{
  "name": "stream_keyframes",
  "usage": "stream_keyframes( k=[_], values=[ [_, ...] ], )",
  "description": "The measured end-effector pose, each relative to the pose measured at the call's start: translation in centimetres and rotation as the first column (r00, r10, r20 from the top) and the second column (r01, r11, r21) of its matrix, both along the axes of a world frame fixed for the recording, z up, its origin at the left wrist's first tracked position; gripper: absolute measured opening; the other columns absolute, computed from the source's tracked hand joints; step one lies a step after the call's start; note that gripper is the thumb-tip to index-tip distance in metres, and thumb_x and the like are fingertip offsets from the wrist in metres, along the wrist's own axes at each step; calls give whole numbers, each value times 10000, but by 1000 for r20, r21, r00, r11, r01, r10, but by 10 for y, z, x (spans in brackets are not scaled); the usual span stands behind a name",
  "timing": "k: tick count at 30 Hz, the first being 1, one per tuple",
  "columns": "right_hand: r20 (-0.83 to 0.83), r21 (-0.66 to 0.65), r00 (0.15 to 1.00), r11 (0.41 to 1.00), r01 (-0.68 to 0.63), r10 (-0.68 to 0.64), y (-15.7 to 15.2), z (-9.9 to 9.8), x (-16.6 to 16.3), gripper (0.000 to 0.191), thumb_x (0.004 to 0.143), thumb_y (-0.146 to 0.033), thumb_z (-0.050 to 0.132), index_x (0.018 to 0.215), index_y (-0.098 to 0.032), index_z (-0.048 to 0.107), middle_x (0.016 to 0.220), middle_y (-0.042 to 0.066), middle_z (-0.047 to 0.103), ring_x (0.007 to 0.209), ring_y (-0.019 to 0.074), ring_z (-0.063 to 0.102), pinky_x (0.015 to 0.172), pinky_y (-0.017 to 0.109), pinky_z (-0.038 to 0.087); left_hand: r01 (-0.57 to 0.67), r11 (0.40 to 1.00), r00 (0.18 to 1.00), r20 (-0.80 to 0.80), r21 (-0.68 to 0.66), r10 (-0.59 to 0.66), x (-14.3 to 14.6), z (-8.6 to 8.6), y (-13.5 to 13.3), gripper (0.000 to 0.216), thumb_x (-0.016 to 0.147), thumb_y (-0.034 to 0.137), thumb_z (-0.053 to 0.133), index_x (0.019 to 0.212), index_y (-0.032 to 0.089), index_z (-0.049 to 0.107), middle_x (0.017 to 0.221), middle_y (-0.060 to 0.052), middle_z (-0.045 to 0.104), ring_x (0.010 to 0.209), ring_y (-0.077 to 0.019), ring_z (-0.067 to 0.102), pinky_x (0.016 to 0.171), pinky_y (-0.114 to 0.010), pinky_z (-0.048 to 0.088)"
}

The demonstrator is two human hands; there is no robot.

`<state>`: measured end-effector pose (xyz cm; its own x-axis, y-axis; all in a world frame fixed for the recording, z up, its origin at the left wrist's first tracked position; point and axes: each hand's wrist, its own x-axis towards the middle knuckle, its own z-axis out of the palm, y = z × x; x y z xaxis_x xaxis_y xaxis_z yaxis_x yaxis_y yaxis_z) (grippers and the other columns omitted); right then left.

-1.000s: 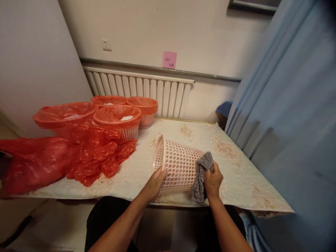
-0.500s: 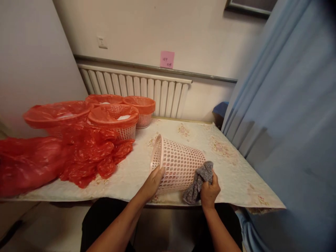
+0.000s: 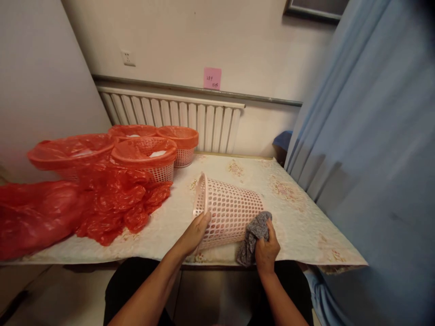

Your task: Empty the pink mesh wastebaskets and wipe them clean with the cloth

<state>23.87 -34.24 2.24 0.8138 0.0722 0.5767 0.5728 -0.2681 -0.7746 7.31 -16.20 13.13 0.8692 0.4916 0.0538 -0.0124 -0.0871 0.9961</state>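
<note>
Floral covering spreads across the table, white radiator behind, and look at the pink basket, tipped on its side just right of centre, mouth facing left! Left hand at the rim: thumb outside, other fingers mostly hidden, apparently gripping the edge. Right hand, lower right of centre, fingers bunched around a grey cloth up against the basket's base end. Thin, perforated plastic, so expect it light, fairly stiff with some flex, perhaps slick, and liable to roll. Best hold, I'd judge: that rim. Soft cloth, that; it should bunch anywhere.
</note>
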Motion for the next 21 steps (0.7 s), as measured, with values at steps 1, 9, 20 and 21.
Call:
stream_keyframes(
  k=[1, 9, 20, 21],
  values=[
    [11, 4, 1000, 1000, -10, 10, 3, 6, 3, 529, 769, -199, 404, 1270, -139, 564, 1383, 120, 536, 1304, 241, 481, 1112, 472, 350, -1, 1000, 1000, -4, 13, 1, 0, 1, 0, 547, 918, 589, 373, 1075, 132, 631, 1100, -102, 701, 1103, -277, 598, 1023, -409, 420],
    [157, -112, 941, 952, -284, 299, 48, 67, -23, 472, 760, -118, 422, 1182, -178, 627, 1334, 99, 583, 1288, 216, 498, 1119, 462, 364, -35, 989, 999, -9, 140, 37, 2, 2, 1, 542, 924, 583, 351, 1011, 133, 640, 1084, -93, 701, 1038, -262, 598, 998, -392, 432],
    [310, -276, 796, 851, -447, 519, 114, 119, -18, 557, 674, 9, 396, 1149, -130, 649, 1215, 112, 659, 1208, 215, 561, 1092, 401, 384, -74, 983, 997, 36, 166, 69, 3, -3, 5, 544, 934, 562, 333, 1078, 126, 625, 1129, -103, 683, 1112, -253, 580, 1052, -405, 395],
    [289, -284, 821, 863, -418, 493, 114, 121, -6, 544, 681, 0, 399, 1141, -135, 656, 1207, 108, 664, 1183, 217, 576, 1073, 391, 399, -87, 986, 996, 33, 144, 83, 2, -4, 5, 540, 926, 573, 347, 1050, 131, 631, 1079, -100, 698, 1087, -258, 590, 1032, -408, 411]
  ],
)
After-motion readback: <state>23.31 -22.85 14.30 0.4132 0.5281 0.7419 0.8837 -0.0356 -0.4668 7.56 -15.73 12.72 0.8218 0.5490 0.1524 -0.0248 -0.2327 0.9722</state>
